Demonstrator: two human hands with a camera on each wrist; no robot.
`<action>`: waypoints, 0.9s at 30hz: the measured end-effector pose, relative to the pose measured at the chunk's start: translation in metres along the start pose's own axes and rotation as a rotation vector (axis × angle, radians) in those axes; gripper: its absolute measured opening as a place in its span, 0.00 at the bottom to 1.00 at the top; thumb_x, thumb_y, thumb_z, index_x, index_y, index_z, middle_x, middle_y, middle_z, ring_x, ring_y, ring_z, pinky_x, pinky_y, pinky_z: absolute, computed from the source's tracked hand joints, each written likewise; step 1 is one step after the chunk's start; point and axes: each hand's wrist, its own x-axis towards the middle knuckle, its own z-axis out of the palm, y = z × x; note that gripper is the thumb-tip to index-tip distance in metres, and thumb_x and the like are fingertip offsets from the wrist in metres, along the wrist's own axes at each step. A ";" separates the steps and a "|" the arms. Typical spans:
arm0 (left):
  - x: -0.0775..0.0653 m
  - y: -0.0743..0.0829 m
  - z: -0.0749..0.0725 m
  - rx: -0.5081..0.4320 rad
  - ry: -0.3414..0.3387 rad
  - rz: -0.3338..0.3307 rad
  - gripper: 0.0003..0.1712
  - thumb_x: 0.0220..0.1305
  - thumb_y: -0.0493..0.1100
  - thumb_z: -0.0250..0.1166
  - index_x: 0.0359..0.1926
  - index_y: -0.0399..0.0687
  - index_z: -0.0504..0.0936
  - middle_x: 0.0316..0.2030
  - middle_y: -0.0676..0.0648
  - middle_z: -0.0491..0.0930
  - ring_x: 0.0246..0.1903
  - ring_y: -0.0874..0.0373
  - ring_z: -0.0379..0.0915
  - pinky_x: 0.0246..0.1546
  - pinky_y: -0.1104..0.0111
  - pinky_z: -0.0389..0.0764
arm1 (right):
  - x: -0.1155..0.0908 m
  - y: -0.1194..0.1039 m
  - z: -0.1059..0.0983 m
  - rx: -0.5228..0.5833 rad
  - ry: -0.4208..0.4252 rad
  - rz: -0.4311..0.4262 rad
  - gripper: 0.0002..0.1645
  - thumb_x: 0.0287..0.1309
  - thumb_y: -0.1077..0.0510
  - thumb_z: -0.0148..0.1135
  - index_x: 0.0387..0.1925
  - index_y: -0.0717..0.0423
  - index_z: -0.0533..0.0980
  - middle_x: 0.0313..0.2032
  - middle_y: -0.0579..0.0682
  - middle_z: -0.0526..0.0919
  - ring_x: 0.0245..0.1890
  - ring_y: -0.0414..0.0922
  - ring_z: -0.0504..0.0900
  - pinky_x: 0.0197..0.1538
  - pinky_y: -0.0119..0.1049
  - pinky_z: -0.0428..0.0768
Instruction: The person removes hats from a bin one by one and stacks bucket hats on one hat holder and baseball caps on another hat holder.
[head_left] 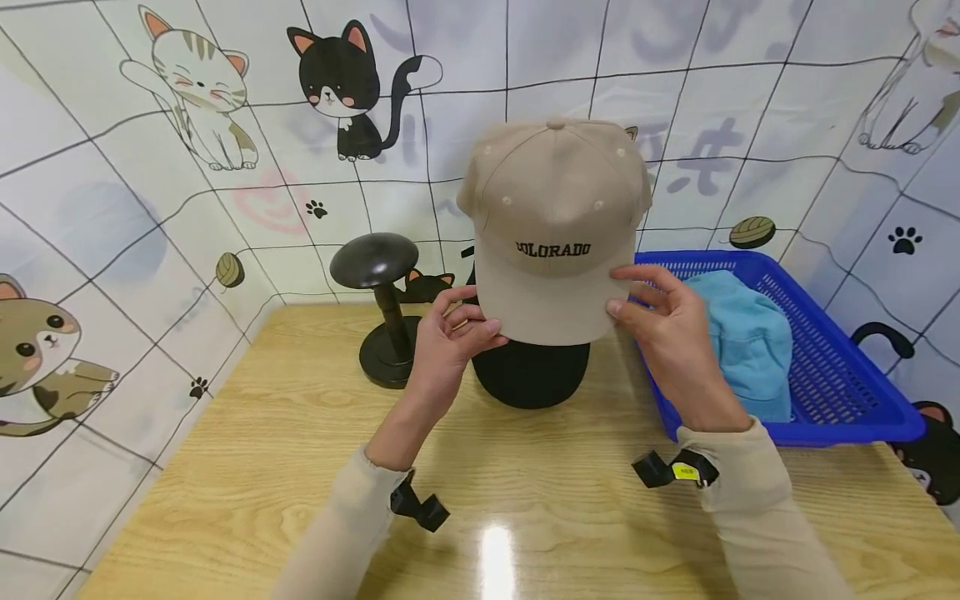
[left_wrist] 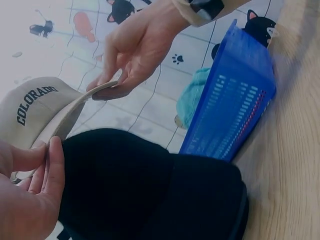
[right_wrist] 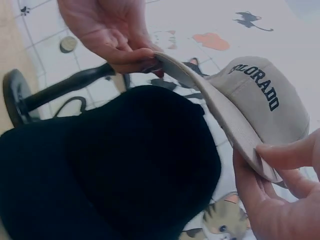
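A beige baseball cap (head_left: 555,192) with dark COLORADO lettering is held up, its brim toward me. My left hand (head_left: 453,346) pinches one side edge of the brim between thumb and fingers. On the opposite edge, my right hand (head_left: 667,333) pinches it the same way, as the right hand's fingers (right_wrist: 250,185) show in the right wrist view. Below and partly behind the beige cap is a black cap (head_left: 530,375); its brim shows in the head view, and its crown appears close under the beige brim in the left wrist view. Whatever supports the black cap is hidden.
Left of the caps stands a black mushroom-topped hat stand (head_left: 390,308). At the right, a blue plastic basket (head_left: 840,392) holds a light-blue cap (head_left: 746,342). Everything stands on a wood-grain table (head_left: 285,433), with a cat-patterned wall covering (head_left: 465,150) behind.
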 end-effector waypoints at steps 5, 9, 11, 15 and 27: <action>0.002 0.003 -0.008 -0.015 0.038 -0.047 0.31 0.67 0.24 0.64 0.67 0.42 0.68 0.34 0.52 0.78 0.34 0.59 0.84 0.49 0.63 0.88 | 0.000 0.010 0.007 -0.066 -0.038 -0.015 0.23 0.66 0.73 0.62 0.60 0.59 0.77 0.57 0.48 0.79 0.39 0.37 0.86 0.41 0.30 0.87; 0.003 0.005 -0.010 -0.043 0.059 -0.073 0.28 0.67 0.26 0.65 0.66 0.42 0.69 0.35 0.51 0.80 0.34 0.59 0.86 0.49 0.64 0.88 | -0.001 0.014 0.009 -0.072 -0.090 -0.015 0.26 0.70 0.69 0.60 0.67 0.60 0.70 0.69 0.51 0.68 0.43 0.37 0.86 0.39 0.35 0.89; 0.003 0.006 -0.010 -0.056 0.061 -0.075 0.27 0.68 0.27 0.64 0.65 0.42 0.69 0.35 0.51 0.81 0.34 0.58 0.87 0.48 0.65 0.88 | -0.001 0.015 0.008 -0.062 -0.104 -0.018 0.27 0.71 0.68 0.59 0.69 0.60 0.69 0.72 0.51 0.65 0.40 0.38 0.86 0.37 0.35 0.89; 0.003 0.007 -0.009 -0.064 0.045 -0.075 0.24 0.71 0.31 0.63 0.65 0.42 0.69 0.34 0.50 0.84 0.35 0.57 0.89 0.48 0.65 0.88 | -0.001 0.016 0.008 -0.054 -0.109 -0.035 0.27 0.71 0.67 0.60 0.69 0.60 0.69 0.71 0.51 0.68 0.33 0.39 0.88 0.35 0.33 0.88; -0.001 0.017 -0.007 -0.041 0.023 -0.123 0.24 0.75 0.40 0.61 0.67 0.45 0.65 0.38 0.47 0.88 0.35 0.57 0.88 0.47 0.67 0.88 | 0.000 0.013 0.010 -0.200 -0.066 -0.074 0.20 0.71 0.60 0.63 0.61 0.59 0.76 0.43 0.49 0.80 0.24 0.41 0.84 0.31 0.33 0.86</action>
